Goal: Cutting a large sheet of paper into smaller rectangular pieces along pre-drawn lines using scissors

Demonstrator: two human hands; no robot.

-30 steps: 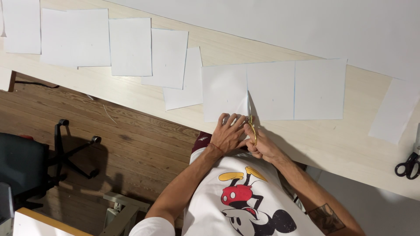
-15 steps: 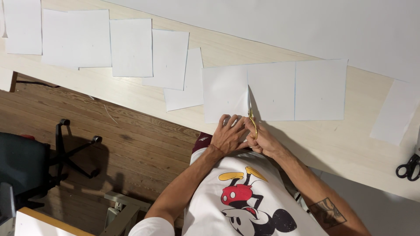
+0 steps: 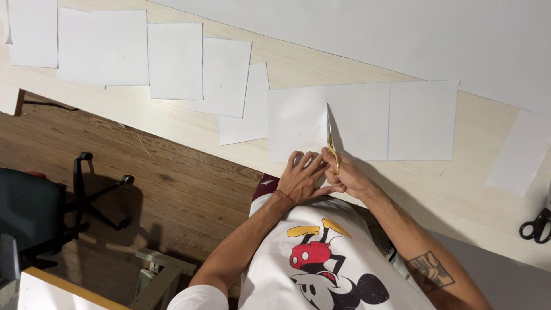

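Centre of frame: our left hand [image 3: 301, 178] lies with fingers spread flat on the paper strip [image 3: 363, 120] | our right hand [image 3: 344, 179] grips gold scissors [image 3: 332, 152], cutting upward | seven cut squares [image 3: 175, 60] upper left; two marked squares uncut.

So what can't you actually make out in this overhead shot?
- Scissors: handles hidden inside the right hand; head view.
- Black scissors: cut off by the right edge.
- Strip of paper: its near edge is covered by the left hand.
- Chair: cropped at the left edge.

Scissors [image 3: 332, 150] on paper strip [image 3: 363, 121] (mid-table [image 3: 172, 123]).
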